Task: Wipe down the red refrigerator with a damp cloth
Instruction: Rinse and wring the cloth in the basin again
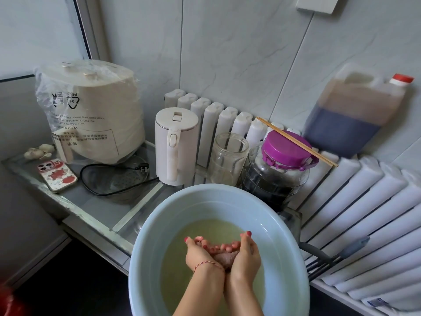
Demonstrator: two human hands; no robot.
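I see a round pale blue basin (159,224) at the near centre, its far rim close to the jars behind it and its right rim near the white ribbed radiator (355,213), so there is little free room on that side. To the left a glass-topped table (91,213) runs to its near edge, beyond which the floor is dark. The basin holds cloudy yellowish water (182,270).

My left hand (200,252) and right hand (247,254) sit together in the water, palms facing, fingers curled round a small wadded pinkish cloth (227,258) squeezed between them. A red string circles the left wrist.

Behind the basin stand an open clear glass jar (227,156), seemingly empty, and a glass jar with a purple lid (284,149) holding dark liquid, wooden chopsticks (296,140) laid across the lid. A white kettle (174,144) stands left of them. Far right, a translucent plastic jug (350,115) with a red cap holds dark liquid. Far left, a cream cooker wrapped in a plastic bag (91,110), a phone (57,175) and garlic bulbs (37,151).

A red edge (8,302) shows at the near left corner; I cannot tell whether it is the refrigerator.
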